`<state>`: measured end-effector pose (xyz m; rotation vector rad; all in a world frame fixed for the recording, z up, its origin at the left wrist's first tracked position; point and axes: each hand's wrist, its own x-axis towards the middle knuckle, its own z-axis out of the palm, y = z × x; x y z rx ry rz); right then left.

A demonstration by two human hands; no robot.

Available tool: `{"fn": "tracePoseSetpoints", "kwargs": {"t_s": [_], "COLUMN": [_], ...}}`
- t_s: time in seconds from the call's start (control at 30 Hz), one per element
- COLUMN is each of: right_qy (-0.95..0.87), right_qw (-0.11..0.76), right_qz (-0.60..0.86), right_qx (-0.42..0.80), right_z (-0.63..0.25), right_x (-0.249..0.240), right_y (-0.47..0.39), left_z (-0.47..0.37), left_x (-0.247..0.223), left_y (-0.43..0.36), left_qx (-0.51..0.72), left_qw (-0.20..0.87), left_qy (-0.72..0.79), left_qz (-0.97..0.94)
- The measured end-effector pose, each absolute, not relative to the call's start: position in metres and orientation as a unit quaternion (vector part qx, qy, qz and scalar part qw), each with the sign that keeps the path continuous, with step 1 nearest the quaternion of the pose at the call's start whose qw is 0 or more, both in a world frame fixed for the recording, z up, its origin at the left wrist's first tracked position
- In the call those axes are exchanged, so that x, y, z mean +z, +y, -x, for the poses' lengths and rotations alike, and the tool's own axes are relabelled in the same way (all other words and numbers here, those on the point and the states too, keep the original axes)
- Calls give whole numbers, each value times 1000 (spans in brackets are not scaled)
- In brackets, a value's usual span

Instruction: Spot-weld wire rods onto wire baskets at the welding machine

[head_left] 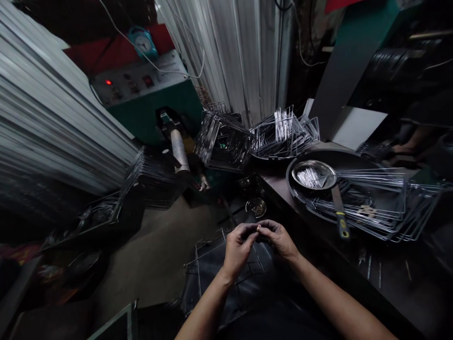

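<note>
Both hands meet in front of my lap, fingertips pinched together. My left hand (238, 248) is closed, thumb against fingers. My right hand (279, 240) is closed the same way, its tips touching those of the left. A tiny pale reddish speck shows between the fingertips; it is too small to name. Below the hands a wire frame (198, 269) of thin metal rods lies across my lap, partly covered by my forearms. Just beyond the fingers stands a small round metal dish (255, 208) with small bits in it.
On the right, a large dark pan (290, 182) holds bent wire frames (399, 208), a metal bowl (329, 165) of short pieces and a putty knife (340, 212). Wire stacks (226, 141) stand behind. A green machine (141, 106) carries a blue clock (143, 43). Another person's hand (403, 148) shows far right.
</note>
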<state>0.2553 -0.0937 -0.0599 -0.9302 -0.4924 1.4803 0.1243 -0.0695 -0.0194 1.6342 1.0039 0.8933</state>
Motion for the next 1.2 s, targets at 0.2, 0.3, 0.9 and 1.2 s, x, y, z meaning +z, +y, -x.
{"fn": "tracePoseSetpoints", "kwargs": {"t_s": [0.2, 0.3, 0.9, 1.2], "right_qy": [-192, -183, -244, -205], "right_qw": [620, 623, 605, 604], "right_qz": [403, 397, 416, 405], "right_qx": [646, 648, 633, 655], "right_z": [-255, -253, -260, -259], "right_x": [-63, -65, -68, -67], "right_y": [-94, -95, -94, -96], "left_z": [-124, -125, -122, -125], "left_x": [-18, -20, -27, -21], "left_y": [-68, -68, -68, -67], "left_qx": [362, 366, 362, 356], "left_qw": [501, 514, 445, 501], "left_qy": [425, 423, 395, 415], "left_qz": [-662, -650, -718, -671]}}
